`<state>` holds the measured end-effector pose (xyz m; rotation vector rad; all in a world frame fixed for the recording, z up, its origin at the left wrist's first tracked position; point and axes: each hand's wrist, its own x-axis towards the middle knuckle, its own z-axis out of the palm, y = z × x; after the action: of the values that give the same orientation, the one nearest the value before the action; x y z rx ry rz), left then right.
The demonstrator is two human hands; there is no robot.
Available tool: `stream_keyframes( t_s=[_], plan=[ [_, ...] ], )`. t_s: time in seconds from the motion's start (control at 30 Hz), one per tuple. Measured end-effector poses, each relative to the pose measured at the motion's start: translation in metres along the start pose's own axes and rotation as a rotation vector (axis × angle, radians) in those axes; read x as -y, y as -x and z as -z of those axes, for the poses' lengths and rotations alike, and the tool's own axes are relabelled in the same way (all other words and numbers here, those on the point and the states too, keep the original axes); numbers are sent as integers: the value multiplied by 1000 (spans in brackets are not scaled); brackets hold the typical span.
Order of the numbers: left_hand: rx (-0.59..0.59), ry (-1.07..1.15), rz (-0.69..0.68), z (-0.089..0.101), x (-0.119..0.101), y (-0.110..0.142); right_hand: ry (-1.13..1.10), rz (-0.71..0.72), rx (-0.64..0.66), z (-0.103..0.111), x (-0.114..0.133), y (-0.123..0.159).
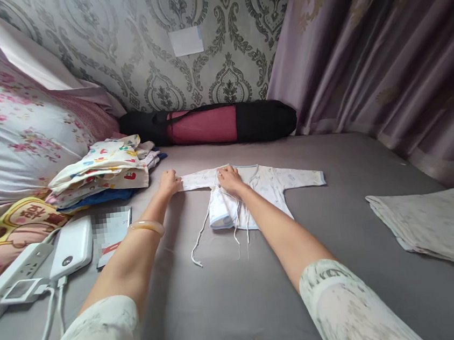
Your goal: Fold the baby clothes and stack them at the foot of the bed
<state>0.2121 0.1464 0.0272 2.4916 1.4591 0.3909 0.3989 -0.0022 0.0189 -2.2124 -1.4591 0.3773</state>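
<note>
A small white baby shirt with blue trim and loose ties lies spread on the grey bed sheet. One side of it is folded over toward the middle. My left hand is closed on the end of the shirt's left sleeve. My right hand presses down on the shirt near its collar, fingers curled against the cloth. A pale bangle sits on my left wrist.
A pile of folded colourful clothes lies at the left, a folded pale cloth at the right. A black and red rolled bag rests against the wall. A power bank, power strip, cables and floral pillows are at left.
</note>
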Motion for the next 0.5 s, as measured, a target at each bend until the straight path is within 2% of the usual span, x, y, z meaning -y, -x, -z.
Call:
stream_keyframes(
  t_s=[0.03, 0.1, 0.2, 0.23, 0.3, 0.37, 0.43, 0.5],
  plan=[
    [-1, -8, 8, 5, -6, 5, -31, 20, 43, 9, -2, 1],
    [-40, -6, -26, 15, -20, 19, -70, 50, 43, 28, -9, 9],
    [-101, 56, -165, 24, -49, 48, -118, 10, -107, 55, -18, 36],
    [-84, 107, -248, 25, -60, 60, -129, -18, -130, 63, -20, 48],
    [77, 254, -458, 25, -82, 83, -156, -68, -63, 73, -22, 72],
    [244, 342, -608, 20, -102, 104, -171, -133, 67, 77, -21, 93],
    [359, 326, -685, 12, -114, 121, -134, -175, 184, 75, -19, 109],
    [399, 244, -694, 3, -118, 132, -48, -181, 246, 70, -18, 120]
  ],
)
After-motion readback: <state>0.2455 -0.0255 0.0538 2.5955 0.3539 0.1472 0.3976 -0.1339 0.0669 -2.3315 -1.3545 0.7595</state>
